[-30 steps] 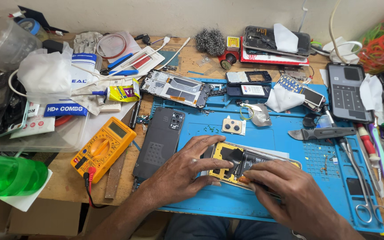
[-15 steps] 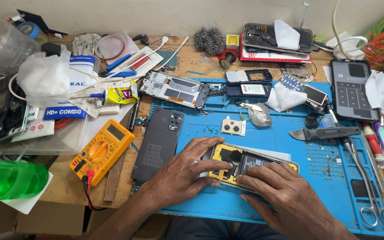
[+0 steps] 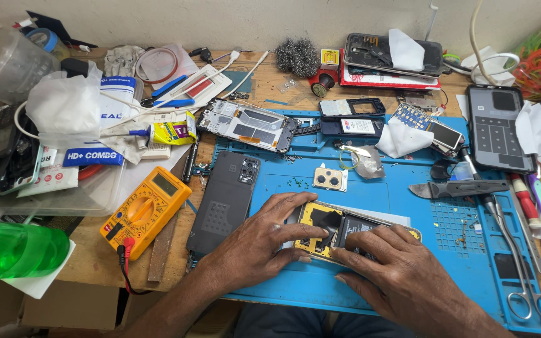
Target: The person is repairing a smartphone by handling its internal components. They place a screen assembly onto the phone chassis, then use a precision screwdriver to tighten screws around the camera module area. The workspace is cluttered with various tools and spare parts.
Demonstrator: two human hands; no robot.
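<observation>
Lying crosswise under both hands [image 3: 339, 263], opened phone [image 3: 339, 230]

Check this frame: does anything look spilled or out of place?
Yes: tiny loose screws lie scattered on the blue mat above the opened phone both hands press. A green bottle lies on its side at the table's left edge.
</observation>
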